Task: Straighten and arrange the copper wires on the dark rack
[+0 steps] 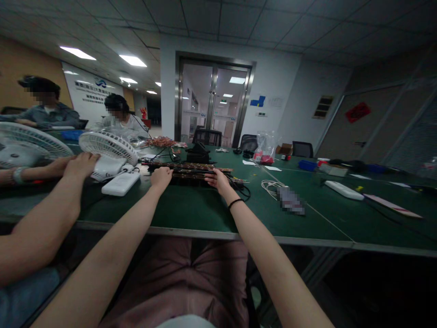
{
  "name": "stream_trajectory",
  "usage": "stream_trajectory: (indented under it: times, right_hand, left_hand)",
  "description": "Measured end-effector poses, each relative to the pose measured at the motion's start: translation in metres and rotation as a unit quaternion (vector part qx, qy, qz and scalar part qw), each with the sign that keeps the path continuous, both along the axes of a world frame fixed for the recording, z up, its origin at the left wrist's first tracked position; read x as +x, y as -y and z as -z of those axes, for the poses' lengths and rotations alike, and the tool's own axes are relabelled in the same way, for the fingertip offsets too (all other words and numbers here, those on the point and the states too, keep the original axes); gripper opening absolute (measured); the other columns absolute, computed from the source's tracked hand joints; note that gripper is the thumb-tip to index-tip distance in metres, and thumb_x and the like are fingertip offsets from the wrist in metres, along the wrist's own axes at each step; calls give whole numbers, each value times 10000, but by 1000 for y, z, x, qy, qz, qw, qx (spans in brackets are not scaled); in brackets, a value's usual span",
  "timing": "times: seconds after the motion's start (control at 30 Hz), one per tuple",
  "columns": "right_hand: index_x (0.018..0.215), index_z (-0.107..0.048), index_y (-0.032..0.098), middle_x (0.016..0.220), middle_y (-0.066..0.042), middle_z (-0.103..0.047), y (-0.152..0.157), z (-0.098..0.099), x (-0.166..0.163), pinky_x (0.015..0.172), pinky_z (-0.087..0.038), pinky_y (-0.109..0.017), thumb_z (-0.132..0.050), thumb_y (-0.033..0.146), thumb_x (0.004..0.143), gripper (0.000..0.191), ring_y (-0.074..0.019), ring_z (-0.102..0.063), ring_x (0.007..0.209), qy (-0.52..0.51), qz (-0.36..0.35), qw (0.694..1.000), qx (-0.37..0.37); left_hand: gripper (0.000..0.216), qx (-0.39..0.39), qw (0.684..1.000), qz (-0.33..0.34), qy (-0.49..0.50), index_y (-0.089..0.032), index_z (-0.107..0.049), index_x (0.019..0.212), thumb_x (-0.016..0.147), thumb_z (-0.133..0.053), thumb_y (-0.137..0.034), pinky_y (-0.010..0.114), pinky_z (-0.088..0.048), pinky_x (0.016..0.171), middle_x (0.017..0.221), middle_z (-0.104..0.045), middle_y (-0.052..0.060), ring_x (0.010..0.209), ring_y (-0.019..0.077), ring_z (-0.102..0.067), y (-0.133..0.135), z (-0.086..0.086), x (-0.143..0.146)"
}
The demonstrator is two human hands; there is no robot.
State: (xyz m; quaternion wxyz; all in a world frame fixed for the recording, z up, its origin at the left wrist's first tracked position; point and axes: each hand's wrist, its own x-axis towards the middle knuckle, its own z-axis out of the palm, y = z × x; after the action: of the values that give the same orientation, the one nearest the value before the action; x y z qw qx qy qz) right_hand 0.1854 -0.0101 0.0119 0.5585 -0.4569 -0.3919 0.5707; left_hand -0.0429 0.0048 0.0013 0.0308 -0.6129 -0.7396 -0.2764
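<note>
No brand or label can be read at this distance; the white wall banner [90,98] carries a blue logo and text too small to make out, and a red sign [357,112] hangs on the far right wall. The landmark is the green table [191,209]. Near its middle lies a bundle of thin copper-coloured rods [191,171], lengthwise across the table on a dark base. The left hand [161,176] rests closed on the bundle's left end; whether it actually grips cannot be told. The right hand [218,180] lies open with fingers spread on the right part of the bundle, a black band on its wrist. The hands are apart, one at each end. Left of the bundle stand two white desk fans: the nearer fan [108,148] and a second fan [29,145] at the table's left end. A neighbour's hand [81,165] rests against the nearer fan. A white power strip [120,183] lies just beside that fan; another white strip [343,190] lies well to the right. The table's near edge is bare green between the arms.
</note>
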Motion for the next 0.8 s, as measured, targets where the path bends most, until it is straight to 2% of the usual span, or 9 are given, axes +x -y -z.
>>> stream_trajectory:
  times: [0.17,0.43,0.8]
  right_hand:
    - [937,-501,188,716,-8,-688,-1,1,0,531,-466,-200,-392,274,929,138,-102,-619,534,-2,1,1000,-1]
    - [950,-494,193,701,1,-680,-2,1,0,518,-459,-202,-392,272,928,131,-109,-626,540,-9,-1,1000,-4]
    - [979,-494,192,738,-18,-691,-3,2,0,531,-470,-209,-399,283,925,143,-113,-632,552,-3,3,1000,-2]
  left_hand:
    - [291,-1,1000,-11,3,-226,-664,790,864,-441,-398,290,-444,656,903,-694,86,875,247,-630,-2,2,-1]
    - [311,-2,1000,8,-10,-212,-634,735,852,-460,-442,283,-434,655,862,-691,77,871,245,-625,-1,0,-1]
    - [319,-6,1000,12,-17,-214,-636,752,855,-446,-448,285,-437,658,877,-684,81,860,243,-623,0,0,-1]
